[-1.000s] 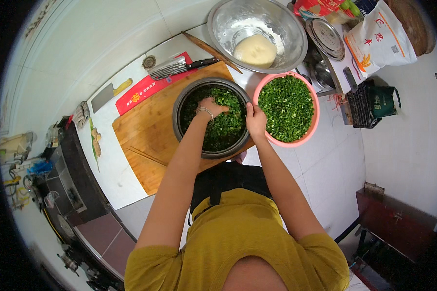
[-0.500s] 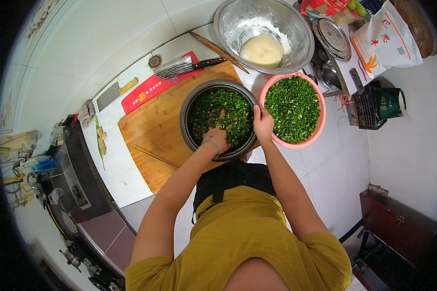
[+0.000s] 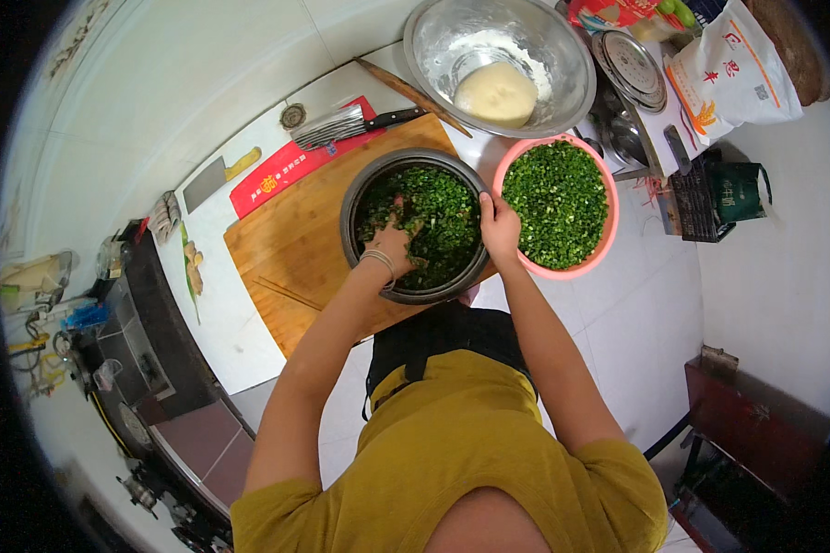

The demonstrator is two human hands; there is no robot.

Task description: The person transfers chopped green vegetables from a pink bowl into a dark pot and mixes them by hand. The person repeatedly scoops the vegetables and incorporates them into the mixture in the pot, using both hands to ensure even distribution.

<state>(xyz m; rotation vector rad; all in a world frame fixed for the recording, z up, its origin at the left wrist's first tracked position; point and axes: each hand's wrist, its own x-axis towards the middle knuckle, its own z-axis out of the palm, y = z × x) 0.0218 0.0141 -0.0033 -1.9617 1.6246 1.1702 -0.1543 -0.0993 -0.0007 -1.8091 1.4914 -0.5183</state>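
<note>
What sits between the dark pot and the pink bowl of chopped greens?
Head view: the right hand sits there, gripping the dark pot's right rim, against the pink bowl. The two vessels are almost touching, with nothing else between them.

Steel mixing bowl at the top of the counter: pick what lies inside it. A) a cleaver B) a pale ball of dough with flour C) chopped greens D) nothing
B: the steel mixing bowl holds a smooth pale dough ball with white flour dusted on the wall behind it, while the chopped greens fill the dark pot and the pink bowl nearer the person.
</note>
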